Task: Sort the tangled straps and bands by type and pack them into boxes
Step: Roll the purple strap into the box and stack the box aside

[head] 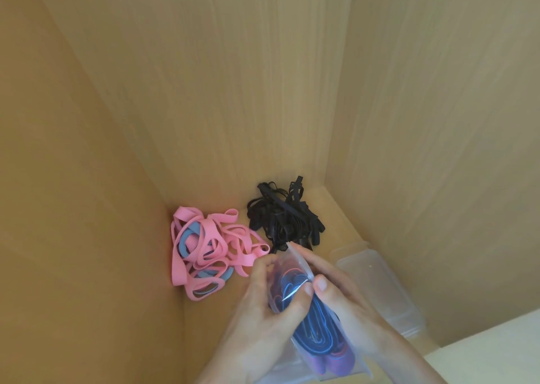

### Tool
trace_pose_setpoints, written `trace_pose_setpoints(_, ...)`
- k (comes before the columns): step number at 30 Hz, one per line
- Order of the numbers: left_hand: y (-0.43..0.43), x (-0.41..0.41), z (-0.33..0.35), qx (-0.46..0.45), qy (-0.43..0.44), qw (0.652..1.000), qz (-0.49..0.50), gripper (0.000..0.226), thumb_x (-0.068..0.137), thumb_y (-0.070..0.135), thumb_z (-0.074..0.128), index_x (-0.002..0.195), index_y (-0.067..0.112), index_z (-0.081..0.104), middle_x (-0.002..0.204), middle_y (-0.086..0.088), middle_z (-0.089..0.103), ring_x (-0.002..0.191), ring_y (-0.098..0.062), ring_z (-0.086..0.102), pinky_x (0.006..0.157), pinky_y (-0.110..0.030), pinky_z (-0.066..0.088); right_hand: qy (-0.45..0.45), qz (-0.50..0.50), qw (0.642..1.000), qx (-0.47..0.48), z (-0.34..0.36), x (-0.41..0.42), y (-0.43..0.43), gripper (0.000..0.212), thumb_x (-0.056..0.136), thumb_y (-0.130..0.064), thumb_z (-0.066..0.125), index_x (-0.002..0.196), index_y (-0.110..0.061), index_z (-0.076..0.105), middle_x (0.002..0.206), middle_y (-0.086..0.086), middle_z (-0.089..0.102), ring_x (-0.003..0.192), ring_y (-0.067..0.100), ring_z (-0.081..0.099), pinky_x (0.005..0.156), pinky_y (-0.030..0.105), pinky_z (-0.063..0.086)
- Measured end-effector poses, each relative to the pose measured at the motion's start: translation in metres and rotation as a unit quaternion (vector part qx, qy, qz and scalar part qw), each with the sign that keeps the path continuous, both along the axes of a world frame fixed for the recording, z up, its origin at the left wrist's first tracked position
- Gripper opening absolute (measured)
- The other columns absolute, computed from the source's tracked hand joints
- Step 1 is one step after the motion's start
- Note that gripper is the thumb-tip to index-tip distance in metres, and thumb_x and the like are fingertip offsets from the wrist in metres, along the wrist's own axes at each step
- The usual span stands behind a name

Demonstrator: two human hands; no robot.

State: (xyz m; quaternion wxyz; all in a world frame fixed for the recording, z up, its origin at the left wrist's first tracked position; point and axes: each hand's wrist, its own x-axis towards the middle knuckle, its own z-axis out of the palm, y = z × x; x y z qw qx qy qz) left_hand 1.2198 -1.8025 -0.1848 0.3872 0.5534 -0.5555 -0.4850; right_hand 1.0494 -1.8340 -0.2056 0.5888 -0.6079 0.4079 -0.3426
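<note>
Both hands were low in the frame, a little right of the middle, and they held a clear bag (pixel 295 259) between them. The left hand (pixel 260 304) had its fingers curled round the bag's left side, and its thumb pressed on the bag's top edge. The right hand (pixel 350 299) came in from the lower right. Its thumb sat just beside the left thumb, and its fingers lay along the bag's right edge. So each grip was closed on the bag, pinching it near the top.

The bag was tilted. One corner stuck up above the fingers, and the other end pointed at the bottom edge of the frame. Most of the bag hung below the two grips. Inside it were dark blue bands (pixel 315 331) with thin bright lines, and purple bands (pixel 336 363) at the low end.

A tangled pile of pink and blue bands (pixel 206 229) lay on the wooden shelf (pixel 216 319), left of the hands and against the left wall. A pile of black straps (pixel 283 217) lay just above the hands, near the back corner. The bag's top corner showed in front of that pile's lower edge.

A clear plastic box (pixel 380 284) sat to the right of the hands, by the right wall. Something pale and clear lay under the bag at the bottom edge, maybe another box, but it was too blurry to be sure.
</note>
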Motion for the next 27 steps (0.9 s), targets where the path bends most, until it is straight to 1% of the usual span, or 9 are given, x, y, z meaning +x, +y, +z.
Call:
trace_pose_setpoints(4,-0.001,0.002,-0.002,0.003,0.019,1.0,-0.008,0.068,0.068,0.074,0.064,0.125,0.04,0.046,0.111,0.022,0.068,0.104,0.002,0.066,0.091,-0.029,0.054,0.003,0.006,1.0,0.006,-0.001,0.001,-0.001,0.052,0.092,-0.034,0.055,0.143,-0.035,0.045,0.146,-0.02,0.051,0.135,-0.005,0.045,0.112,0.022,0.037)
trace_pose_setpoints(8,-0.004,0.003,-0.008,0.0,0.097,0.995,-0.023,0.069,0.074,0.064,0.067,0.129,0.027,0.048,0.115,0.012,0.07,0.111,-0.008,0.066,0.089,-0.024,0.052,0.002,0.024,1.0,0.0,0.005,0.002,-0.006,0.058,0.088,-0.039,0.068,0.141,-0.04,0.047,0.145,-0.02,0.052,0.134,-0.006,0.046,0.111,0.022,0.039)
trace_pose_setpoints(11,-0.011,0.002,-0.01,-0.013,0.118,0.992,-0.033,0.068,0.077,0.068,0.069,0.13,0.028,0.051,0.121,0.009,0.069,0.115,-0.01,0.065,0.091,-0.023,0.052,0.007,0.018,1.0,-0.003,0.014,-0.002,-0.014,0.068,0.077,-0.048,0.075,0.14,-0.041,0.05,0.135,-0.02,0.059,0.129,0.001,0.053,0.101,0.018,0.045)
trace_pose_setpoints(14,-0.02,0.003,-0.013,-0.016,0.117,0.992,-0.045,0.059,0.081,0.068,0.066,0.127,0.034,0.055,0.123,0.005,0.069,0.116,-0.015,0.065,0.095,-0.035,0.055,0.043,0.056,0.998,-0.004,0.021,-0.006,-0.027,0.069,0.075,-0.053,0.074,0.138,-0.044,0.047,0.126,-0.024,0.061,0.124,0.002,0.056,0.095,0.015,0.045)
trace_pose_setpoints(17,-0.031,0.002,-0.026,-0.001,0.128,0.991,-0.026,0.048,0.082,0.067,0.062,0.121,0.039,0.06,0.117,0.004,0.07,0.111,-0.021,0.068,0.092,-0.041,0.058,0.107,0.059,0.993,-0.003,0.022,-0.007,-0.039,0.081,0.068,-0.076,0.069,0.14,-0.05,0.041,0.14,-0.021,0.052,0.131,-0.002,0.048,0.109,0.027,0.042)
trace_pose_setpoints(19,-0.039,-0.001,-0.036,0.026,0.179,0.983,-0.011,0.048,0.084,0.063,0.06,0.125,0.038,0.062,0.124,0.0,0.069,0.117,-0.025,0.066,0.094,-0.048,0.057,0.154,0.082,0.985,-0.006,0.023,-0.011,-0.046,0.098,0.065,-0.087,0.061,0.15,-0.05,0.03,0.152,-0.024,0.035,0.139,-0.008,0.035,0.117,0.032,0.034)
trace_pose_setpoints(23,-0.063,-0.003,-0.049,0.047,0.28,0.959,0.018,0.072,0.086,0.067,0.059,0.142,0.023,0.052,0.141,-0.014,0.058,0.13,-0.037,0.056,0.099,-0.058,0.051,0.221,0.137,0.965,-0.04,0.021,-0.043,-0.056,0.091,0.067,-0.083,0.061,0.145,-0.07,0.014,0.156,-0.042,-0.002,0.145,-0.015,0.008,0.117,0.028,0.026)
trace_pose_setpoints(25,-0.076,-0.004,-0.052,0.076,0.328,0.94,0.057,0.076,0.079,0.074,0.063,0.136,0.025,0.059,0.139,-0.012,0.061,0.129,-0.033,0.058,0.099,-0.053,0.053,0.229,0.128,0.963,-0.053,0.017,-0.063,-0.058,0.084,0.071,-0.079,0.064,0.142,-0.072,0.021,0.156,-0.043,0.003,0.144,-0.018,0.006,0.118,0.031,0.022)
trace_pose_setpoints(27,-0.087,-0.01,-0.058,0.105,0.354,0.926,0.073,0.072,0.076,0.079,0.062,0.127,0.028,0.067,0.136,-0.009,0.064,0.127,-0.029,0.06,0.1,-0.048,0.053,0.195,0.078,0.974,-0.08,0.008,-0.071,-0.06,0.074,0.076,-0.068,0.067,0.144,-0.058,0.038,0.157,-0.033,0.022,0.146,-0.011,0.018,0.121,0.031,0.023)
